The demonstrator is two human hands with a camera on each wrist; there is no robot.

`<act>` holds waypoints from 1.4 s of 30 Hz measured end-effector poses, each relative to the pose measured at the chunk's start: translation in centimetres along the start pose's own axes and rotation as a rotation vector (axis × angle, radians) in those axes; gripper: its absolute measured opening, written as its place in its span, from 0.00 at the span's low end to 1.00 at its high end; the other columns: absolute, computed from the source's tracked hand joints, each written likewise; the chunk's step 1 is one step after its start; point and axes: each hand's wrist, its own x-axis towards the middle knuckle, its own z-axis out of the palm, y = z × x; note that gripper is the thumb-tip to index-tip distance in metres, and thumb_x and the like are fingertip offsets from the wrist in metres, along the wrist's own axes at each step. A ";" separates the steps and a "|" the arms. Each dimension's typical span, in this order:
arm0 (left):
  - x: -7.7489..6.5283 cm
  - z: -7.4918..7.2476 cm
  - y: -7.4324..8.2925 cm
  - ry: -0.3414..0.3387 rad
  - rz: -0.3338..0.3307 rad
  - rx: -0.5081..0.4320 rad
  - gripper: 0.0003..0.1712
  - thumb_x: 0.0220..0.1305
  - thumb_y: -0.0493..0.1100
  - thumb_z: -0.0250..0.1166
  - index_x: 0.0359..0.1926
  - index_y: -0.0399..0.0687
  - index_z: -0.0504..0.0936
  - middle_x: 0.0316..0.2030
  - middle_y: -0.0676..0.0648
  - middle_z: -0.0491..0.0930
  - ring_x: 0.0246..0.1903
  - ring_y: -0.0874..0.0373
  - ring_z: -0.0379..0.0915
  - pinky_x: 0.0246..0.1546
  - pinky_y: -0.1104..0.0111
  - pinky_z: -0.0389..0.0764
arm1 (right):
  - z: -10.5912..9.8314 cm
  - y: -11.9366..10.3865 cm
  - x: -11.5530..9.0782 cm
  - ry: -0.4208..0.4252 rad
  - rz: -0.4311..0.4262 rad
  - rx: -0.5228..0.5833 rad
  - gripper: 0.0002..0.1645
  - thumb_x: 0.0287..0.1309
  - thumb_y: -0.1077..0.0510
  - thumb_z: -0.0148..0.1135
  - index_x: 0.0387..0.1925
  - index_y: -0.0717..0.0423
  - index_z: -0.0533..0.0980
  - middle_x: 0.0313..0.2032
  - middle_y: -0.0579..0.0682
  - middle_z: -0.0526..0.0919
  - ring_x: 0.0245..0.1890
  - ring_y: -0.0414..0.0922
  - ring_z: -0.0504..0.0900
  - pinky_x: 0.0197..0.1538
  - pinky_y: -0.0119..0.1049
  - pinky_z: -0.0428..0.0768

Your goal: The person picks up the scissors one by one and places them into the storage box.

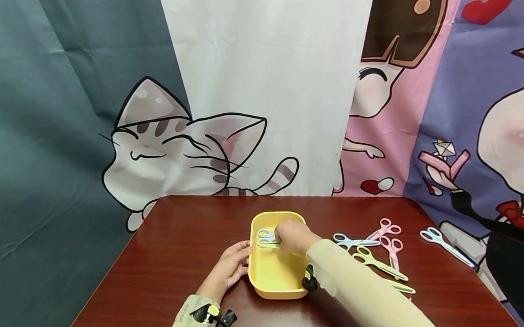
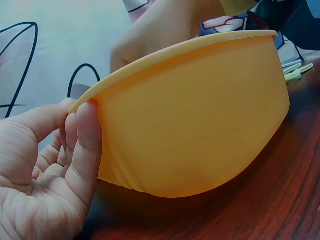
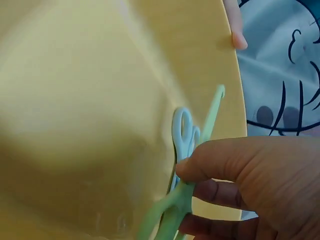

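A yellow plastic tray [image 1: 276, 294] with raised walls stands on the table. My left hand [image 1: 233, 264] pinches its left rim between thumb and fingers, seen close up in the left wrist view. Reaching inside the far part of the tray, my right hand [image 1: 293, 235] holds green scissors [image 3: 172, 215] between thumb and fingers. Beside them, against the tray wall, lie light blue scissors [image 3: 182, 130], partly covered by the thumb and the green pair. In the left wrist view the tray wall hides what is inside.
Right of the tray, several scissors lie loose: blue [image 1: 352, 242], pink [image 1: 384, 229], another pink [image 1: 392, 252], and green [image 1: 379, 263]. The right sleeve partly covers another green pair [image 1: 400, 286]. More blue scissors [image 1: 446, 246] lie near the table's right edge. A cartoon-printed cloth [image 1: 259, 58] hangs behind.
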 end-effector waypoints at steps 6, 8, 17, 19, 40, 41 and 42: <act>-0.1 -0.1 -0.2 0.040 -0.016 0.001 0.09 0.76 0.33 0.53 0.54 0.36 0.69 0.32 0.50 0.79 0.22 0.66 0.74 0.20 0.73 0.82 | 0.7 0.0 0.4 -0.041 0.016 -0.007 0.16 0.48 0.63 0.73 0.18 0.46 0.73 0.19 0.39 0.69 0.23 0.40 0.63 0.27 0.34 0.64; -0.1 0.1 -0.2 0.038 -0.012 0.014 0.10 0.76 0.33 0.53 0.54 0.35 0.69 0.32 0.51 0.79 0.22 0.66 0.74 0.20 0.73 0.82 | 0.8 0.0 0.4 -0.050 0.020 -0.038 0.16 0.49 0.62 0.73 0.18 0.45 0.74 0.20 0.39 0.71 0.23 0.39 0.64 0.27 0.34 0.65; 0.0 0.4 -0.1 0.030 -0.001 -0.003 0.09 0.76 0.32 0.53 0.53 0.35 0.70 0.32 0.51 0.79 0.21 0.66 0.74 0.20 0.73 0.82 | 0.8 0.1 0.5 -0.063 0.019 -0.096 0.17 0.51 0.61 0.73 0.17 0.44 0.74 0.19 0.38 0.72 0.23 0.40 0.67 0.27 0.34 0.68; 0.0 0.4 0.0 0.022 0.000 -0.001 0.09 0.76 0.32 0.52 0.53 0.35 0.69 0.32 0.51 0.79 0.21 0.66 0.74 0.20 0.73 0.82 | 0.9 0.2 0.6 -0.071 0.019 -0.095 0.18 0.53 0.61 0.72 0.16 0.44 0.73 0.17 0.39 0.70 0.22 0.40 0.66 0.27 0.34 0.66; 0.0 0.1 0.0 -0.007 -0.009 -0.007 0.08 0.76 0.33 0.52 0.53 0.37 0.70 0.32 0.50 0.80 0.22 0.66 0.76 0.20 0.73 0.82 | 1.8 0.9 1.3 -0.067 0.063 0.029 0.15 0.46 0.65 0.75 0.35 0.54 0.77 0.27 0.44 0.76 0.29 0.43 0.72 0.36 0.38 0.75; 0.0 0.1 -0.1 -0.001 -0.010 -0.007 0.08 0.76 0.33 0.52 0.53 0.36 0.69 0.32 0.50 0.80 0.22 0.65 0.76 0.20 0.74 0.82 | 1.8 0.9 1.2 -0.066 0.062 0.035 0.16 0.46 0.66 0.75 0.35 0.54 0.77 0.27 0.44 0.77 0.29 0.43 0.72 0.36 0.37 0.75; 0.0 0.1 -0.2 0.002 -0.011 -0.006 0.08 0.76 0.33 0.53 0.53 0.37 0.69 0.32 0.51 0.80 0.22 0.65 0.76 0.20 0.74 0.82 | 1.9 0.8 1.2 -0.066 0.060 0.038 0.16 0.46 0.66 0.75 0.35 0.54 0.77 0.27 0.44 0.77 0.29 0.43 0.72 0.36 0.37 0.75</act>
